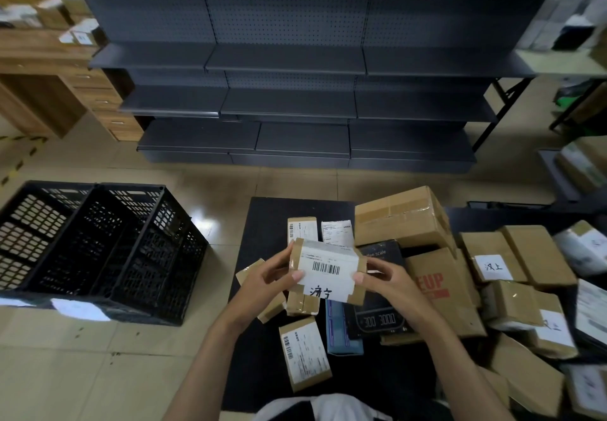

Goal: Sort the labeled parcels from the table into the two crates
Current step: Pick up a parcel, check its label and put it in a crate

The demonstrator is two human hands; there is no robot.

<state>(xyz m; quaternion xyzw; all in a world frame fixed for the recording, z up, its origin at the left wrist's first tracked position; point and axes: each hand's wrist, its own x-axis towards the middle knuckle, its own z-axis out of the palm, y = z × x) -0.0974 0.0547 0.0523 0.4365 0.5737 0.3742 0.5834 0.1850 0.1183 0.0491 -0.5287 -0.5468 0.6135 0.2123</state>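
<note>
Two black lattice plastic crates (pixel 98 240) stood on the floor at left. My left hand (pixel 262 281) gripped one end of a small, white-labelled brown cardboard parcel (pixel 326 269) above the black table (pixel 269 217); my right hand (pixel 384 281) gripped the other.

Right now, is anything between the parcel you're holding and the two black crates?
Nothing visible. The left hand and right hand hold the parcel above the table. The crates sit open-topped on the floor to the left, with only the table's edge and floor between.
</note>
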